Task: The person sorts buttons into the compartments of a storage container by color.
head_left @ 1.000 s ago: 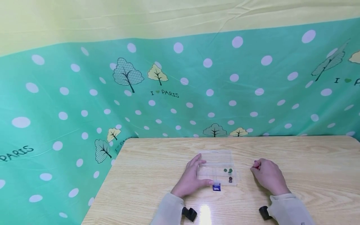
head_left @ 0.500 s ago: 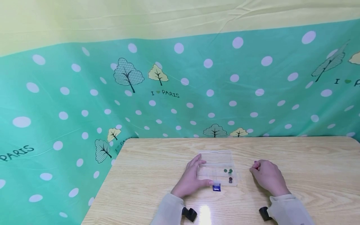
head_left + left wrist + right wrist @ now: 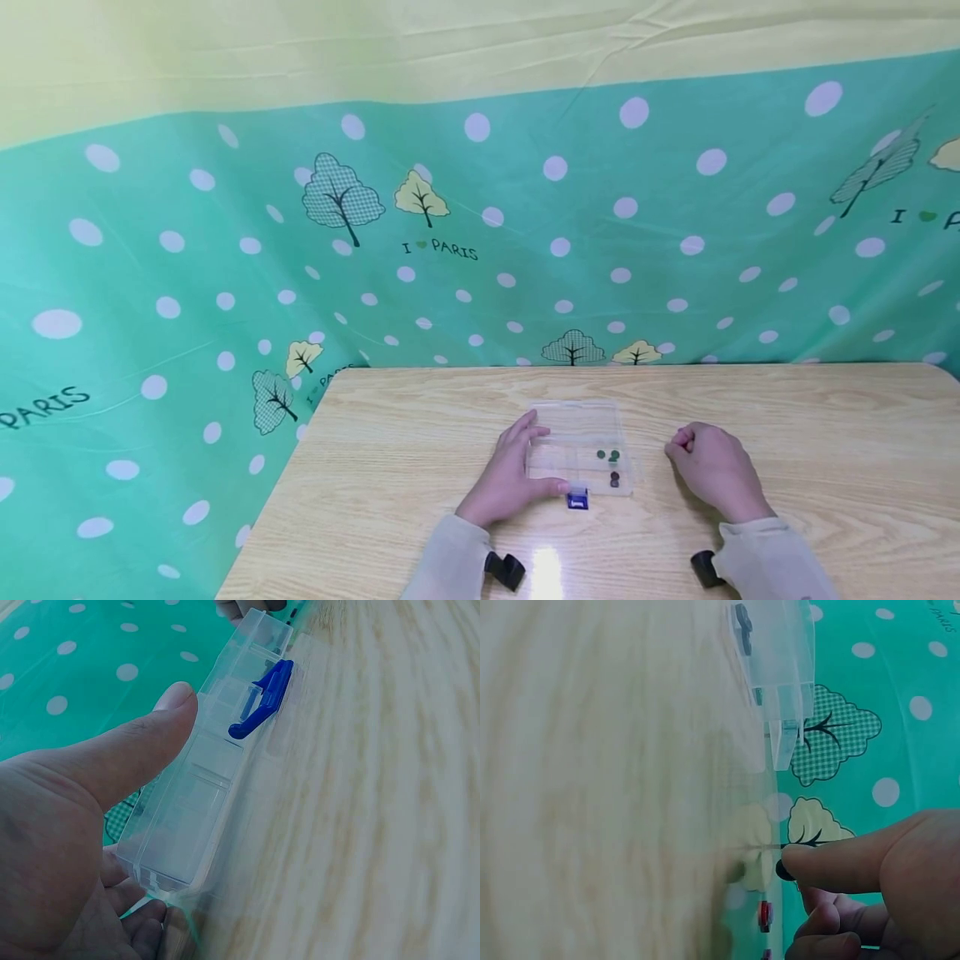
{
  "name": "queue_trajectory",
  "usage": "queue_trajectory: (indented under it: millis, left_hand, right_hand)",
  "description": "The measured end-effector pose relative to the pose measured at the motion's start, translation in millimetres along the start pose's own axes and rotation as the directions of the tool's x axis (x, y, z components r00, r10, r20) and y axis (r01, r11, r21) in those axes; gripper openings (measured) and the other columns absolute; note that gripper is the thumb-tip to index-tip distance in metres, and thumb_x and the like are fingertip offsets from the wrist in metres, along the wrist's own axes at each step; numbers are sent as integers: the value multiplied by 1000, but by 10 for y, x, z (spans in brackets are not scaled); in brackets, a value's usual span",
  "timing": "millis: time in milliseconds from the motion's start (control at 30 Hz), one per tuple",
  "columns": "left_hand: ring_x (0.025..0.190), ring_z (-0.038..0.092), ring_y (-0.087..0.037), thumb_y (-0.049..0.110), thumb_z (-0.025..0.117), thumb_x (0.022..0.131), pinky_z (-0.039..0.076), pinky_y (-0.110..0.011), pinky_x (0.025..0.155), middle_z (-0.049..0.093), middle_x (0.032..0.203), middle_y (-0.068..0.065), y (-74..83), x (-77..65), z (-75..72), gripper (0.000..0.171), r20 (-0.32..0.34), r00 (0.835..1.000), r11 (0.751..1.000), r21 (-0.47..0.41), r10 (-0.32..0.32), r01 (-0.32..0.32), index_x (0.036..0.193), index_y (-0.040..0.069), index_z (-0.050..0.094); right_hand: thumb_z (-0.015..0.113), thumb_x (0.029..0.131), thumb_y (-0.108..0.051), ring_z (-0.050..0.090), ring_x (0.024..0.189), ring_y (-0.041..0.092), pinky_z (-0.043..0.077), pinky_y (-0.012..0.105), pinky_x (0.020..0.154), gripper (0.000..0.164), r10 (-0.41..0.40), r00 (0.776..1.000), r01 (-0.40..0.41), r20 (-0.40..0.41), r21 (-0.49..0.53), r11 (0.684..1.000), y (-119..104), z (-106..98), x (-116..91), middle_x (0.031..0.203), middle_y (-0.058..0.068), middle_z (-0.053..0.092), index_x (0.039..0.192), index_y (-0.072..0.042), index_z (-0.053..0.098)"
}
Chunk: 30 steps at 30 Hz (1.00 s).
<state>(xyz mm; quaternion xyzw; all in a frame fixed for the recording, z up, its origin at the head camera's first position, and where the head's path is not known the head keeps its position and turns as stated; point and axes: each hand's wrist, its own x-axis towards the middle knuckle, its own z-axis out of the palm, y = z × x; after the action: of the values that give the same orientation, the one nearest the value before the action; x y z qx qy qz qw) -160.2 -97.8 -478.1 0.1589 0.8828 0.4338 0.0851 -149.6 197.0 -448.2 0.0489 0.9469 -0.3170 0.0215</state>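
A clear plastic compartment box (image 3: 551,458) lies on the table with its transparent lid (image 3: 577,419) folded back. Small round green pieces (image 3: 602,455) and dark pieces (image 3: 615,480) sit in its right-hand compartments. My left hand (image 3: 512,473) holds the box at its left end, thumb against the front wall beside the blue latch (image 3: 266,701), fingers around the far side. To the right of the box, my right hand (image 3: 716,467) is low over the table. Its thumb and finger pinch a small dark round piece (image 3: 784,870), mostly hidden behind the thumb.
Beside the right fingers, a small red piece (image 3: 765,915) is on the wooden table (image 3: 405,442), with another at the frame's bottom edge (image 3: 767,954). A green dotted curtain (image 3: 450,300) hangs behind the table and along its left side.
The right fingertips have shifted slightly while pinching, and the right hand stays about where it was. The left hand and the box have not moved.
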Motion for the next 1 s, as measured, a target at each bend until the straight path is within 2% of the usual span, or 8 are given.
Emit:
queue_trajectory:
  millis: [400, 633, 1000]
  left_hand:
    - [151, 18, -33, 42, 86, 75, 24, -63, 116, 19, 167, -2, 0, -3, 5, 83, 1, 1000, 1000, -6, 2, -2, 144, 13, 50]
    - [151, 18, -31, 45, 86, 74, 25, -62, 117, 19, 167, -1, -3, -11, -2, 84, 2, 1000, 1000, -5, -7, 7, 144, 14, 51]
    - [151, 19, -30, 44, 87, 73, 25, -60, 118, 20, 167, -1, -15, -1, 10, 83, -10, 1000, 1000, -5, -2, 2, 142, 14, 52]
  right_hand:
    - [62, 96, -12, 51, 67, 22, 39, 31, 57, 13, -11, 999, 12, -44, 24, 1000, -52, 17, -22, 75, 5, 58, 90, 0, 65]
    - [61, 95, -11, 49, 64, 20, 38, 31, 56, 13, -64, 996, 67, -70, 43, 997, -80, 22, -49, 74, 4, 57, 90, 0, 67]
    - [62, 96, -11, 48, 64, 20, 38, 31, 56, 13, -71, 995, 74, -70, 42, 996, -172, 19, -70, 75, 4, 55, 91, 0, 66]
